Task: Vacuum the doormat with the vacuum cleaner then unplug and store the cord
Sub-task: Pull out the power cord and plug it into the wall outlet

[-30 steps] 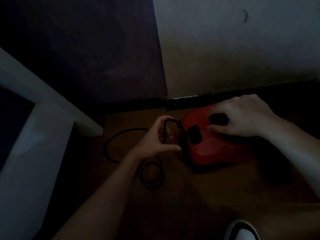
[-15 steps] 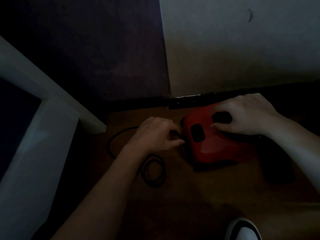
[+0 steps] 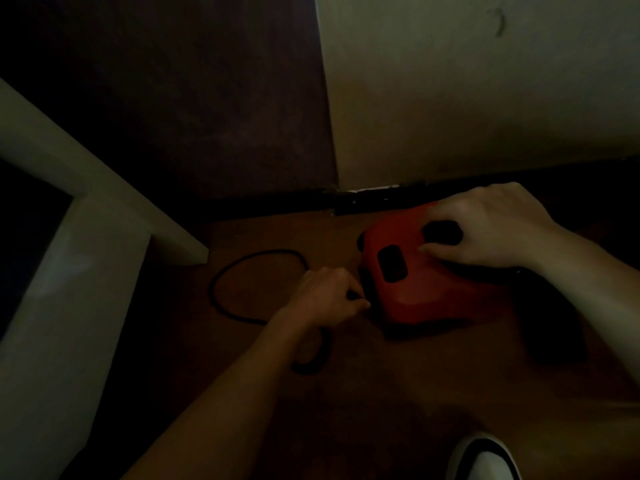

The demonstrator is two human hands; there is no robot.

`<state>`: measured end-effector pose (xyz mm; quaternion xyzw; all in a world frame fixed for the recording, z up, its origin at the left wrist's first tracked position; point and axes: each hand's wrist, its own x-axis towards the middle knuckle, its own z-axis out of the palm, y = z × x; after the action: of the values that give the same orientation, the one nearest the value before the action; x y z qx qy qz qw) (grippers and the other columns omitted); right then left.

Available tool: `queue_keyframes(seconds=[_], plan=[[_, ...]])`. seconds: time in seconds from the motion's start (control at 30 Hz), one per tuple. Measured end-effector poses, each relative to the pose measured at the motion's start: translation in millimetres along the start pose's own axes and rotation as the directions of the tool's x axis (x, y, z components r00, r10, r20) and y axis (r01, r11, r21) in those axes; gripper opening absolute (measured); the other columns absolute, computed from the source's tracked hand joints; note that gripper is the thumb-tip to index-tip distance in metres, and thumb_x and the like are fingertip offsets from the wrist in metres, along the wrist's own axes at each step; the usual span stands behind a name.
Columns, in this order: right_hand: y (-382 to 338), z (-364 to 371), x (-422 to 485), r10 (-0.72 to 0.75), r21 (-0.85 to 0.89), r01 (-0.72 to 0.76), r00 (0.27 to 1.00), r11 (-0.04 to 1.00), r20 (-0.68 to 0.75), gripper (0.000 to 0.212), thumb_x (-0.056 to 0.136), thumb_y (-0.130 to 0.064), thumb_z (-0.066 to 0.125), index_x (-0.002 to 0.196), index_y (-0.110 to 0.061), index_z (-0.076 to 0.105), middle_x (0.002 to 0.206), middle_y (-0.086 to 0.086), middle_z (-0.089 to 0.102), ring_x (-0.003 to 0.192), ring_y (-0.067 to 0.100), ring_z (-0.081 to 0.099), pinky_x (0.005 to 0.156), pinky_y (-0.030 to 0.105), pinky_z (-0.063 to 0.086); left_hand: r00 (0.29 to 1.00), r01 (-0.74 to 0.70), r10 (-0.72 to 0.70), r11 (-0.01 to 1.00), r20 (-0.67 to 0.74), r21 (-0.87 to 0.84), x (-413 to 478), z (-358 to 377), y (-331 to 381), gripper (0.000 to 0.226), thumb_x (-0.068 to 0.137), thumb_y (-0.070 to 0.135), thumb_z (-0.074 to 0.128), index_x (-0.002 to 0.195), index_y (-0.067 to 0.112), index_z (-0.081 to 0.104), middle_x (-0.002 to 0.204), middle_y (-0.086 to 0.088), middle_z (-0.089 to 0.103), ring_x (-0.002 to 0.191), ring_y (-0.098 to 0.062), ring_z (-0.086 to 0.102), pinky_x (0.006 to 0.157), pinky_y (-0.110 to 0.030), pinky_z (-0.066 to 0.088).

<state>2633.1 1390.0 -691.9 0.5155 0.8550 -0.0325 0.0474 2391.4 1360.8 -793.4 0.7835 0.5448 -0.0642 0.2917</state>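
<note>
Your left hand (image 3: 325,296) pinched the cord (image 3: 221,299) against the vacuum's (image 3: 415,278) left end; loose loops lay behind your wrist. Your right hand (image 3: 491,226) pressed flat on top.

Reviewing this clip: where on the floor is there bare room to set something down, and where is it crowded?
Bare floor lies open between the left forearm, the red vacuum cleaner and the shoe. Crowded: the left hand pinches the black cord at the vacuum's end, loops spread leftward toward the white frame; the right hand rests on top.
</note>
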Motion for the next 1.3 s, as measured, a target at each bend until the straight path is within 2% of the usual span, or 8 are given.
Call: queue_keyframes(seconds=[0.17, 0.4, 0.53, 0.63, 0.73, 0.87, 1.0, 1.3], plan=[[-1.2, -1.5, 1.0, 0.013, -0.021, -0.013, 1.0, 1.0, 0.006, 0.047, 0.083, -0.076, 0.05, 0.123, -0.055, 0.058, 0.128, -0.017, 0.068, 0.113, 0.019, 0.067, 0.077, 0.033, 0.044, 0.989, 0.115, -0.087, 0.958, 0.117, -0.263, 5.6, 10.5, -3.2, 0.021, 0.088, 0.036, 0.067, 0.079, 0.021, 0.079, 0.075, 0.009, 0.072, 0.052, 0.004, 0.052, 0.055, -0.021, 0.039], [-2.4, -1.3, 1.1, 0.014, -0.01, -0.014, 1.0, 1.0, 0.003, 0.052, 0.079, -0.078, 0.043, 0.122, -0.054, 0.06, 0.127, -0.016, 0.069, 0.111, 0.021, 0.068, 0.079, 0.034, 0.048, 0.886, 0.383, -0.15, 0.771, 0.439, -0.508, 15.5, 46.7, -11.0, 0.02, 0.095, 0.003, 0.055, 0.081, -0.003, 0.066, 0.073, -0.007, 0.066, 0.054, -0.014, 0.066, 0.05, -0.025, 0.052], [-1.5, -1.9, -0.3, 0.019, 0.002, -0.019, 1.0, 1.0, -0.001, 0.051, 0.079, -0.077, 0.044, 0.121, -0.053, 0.061, 0.126, -0.015, 0.07, 0.11, 0.022, 0.068, 0.08, 0.035, 0.049, 0.869, 0.476, -0.442, 0.619, 0.224, -0.624, 30.9, 76.1, -41.7, 0.019, 0.095, 0.01, 0.055, 0.091, -0.004, 0.068, 0.076, -0.013, 0.068, 0.052, -0.02, 0.063, 0.05, -0.025, 0.049], [-0.5, 1.0, 0.7, 0.008, 0.006, -0.008, 1.0, 1.0, 0.0, 0.052, 0.079, -0.077, 0.043, 0.12, -0.054, 0.061, 0.126, -0.017, 0.069, 0.11, 0.021, 0.068, 0.08, 0.035, 0.049, 0.883, 0.233, -0.469, 0.461, -0.013, -0.856, 37.7, 48.1, -42.7, 0.012, 0.095, -0.002, 0.054, 0.094, 0.008, 0.061, 0.081, -0.003, 0.063, 0.06, -0.009, 0.06, 0.05, -0.014, 0.048], [-1.1, 0.9, 1.5, 0.012, 0.005, -0.012, 1.0, 1.0, 0.002, 0.053, 0.077, -0.078, 0.041, 0.12, -0.055, 0.061, 0.126, -0.016, 0.07, 0.11, 0.022, 0.068, 0.08, 0.036, 0.05, 0.944, -0.05, -0.227, 0.62, -0.24, -0.783, 35.2, 7.5, -39.7, 0.034, 0.082, -0.012, 0.061, 0.105, 0.012, 0.06, 0.089, -0.001, 0.057, 0.081, -0.009, 0.055, 0.07, -0.015, 0.046], [-1.1, 0.1, 1.7, 0.013, 0.005, -0.013, 1.0, 1.0, -0.001, 0.048, 0.08, -0.078, 0.046, 0.12, -0.056, 0.06, 0.125, -0.016, 0.07, 0.11, 0.021, 0.068, 0.079, 0.035, 0.048, 0.988, -0.156, 0.152, 0.917, -0.041, -0.367, 22.9, -15.5, -36.7, 0.02, 0.077, 0.018, 0.062, 0.097, 0.022, 0.068, 0.091, 0.004, 0.057, 0.085, -0.009, 0.056, 0.081, -0.023, 0.045], [-2.7, -1.5, 0.5, 0.015, -0.001, -0.015, 1.0, 1.0, -0.012, 0.048, 0.08, -0.076, 0.048, 0.119, -0.054, 0.062, 0.123, -0.016, 0.07, 0.107, 0.021, 0.069, 0.074, 0.033, 0.043, 0.995, -0.102, 0.101, 0.904, -0.024, -0.415, 7.7, -5.4, -27.1, 0.016, 0.086, 0.038, 0.073, 0.093, 0.025, 0.067, 0.093, 0.013, 0.064, 0.089, -0.001, 0.06, 0.08, -0.023, 0.049], [-3.2, -0.7, 3.2, 0.031, -0.025, -0.031, 0.999, 0.999, 0.008, 0.053, 0.076, -0.08, 0.038, 0.118, -0.057, 0.059, 0.122, -0.016, 0.071, 0.108, 0.021, 0.069, 0.077, 0.034, 0.048, 0.99, 0.111, -0.025, 0.74, 0.137, -0.663, 2.8, 35.5, -21.2, 0.017, 0.084, 0.013, 0.076, 0.068, 0.013, 0.07, 0.067, 0.001, 0.07, 0.057, -0.007, 0.063, 0.06, -0.024, 0.052]])
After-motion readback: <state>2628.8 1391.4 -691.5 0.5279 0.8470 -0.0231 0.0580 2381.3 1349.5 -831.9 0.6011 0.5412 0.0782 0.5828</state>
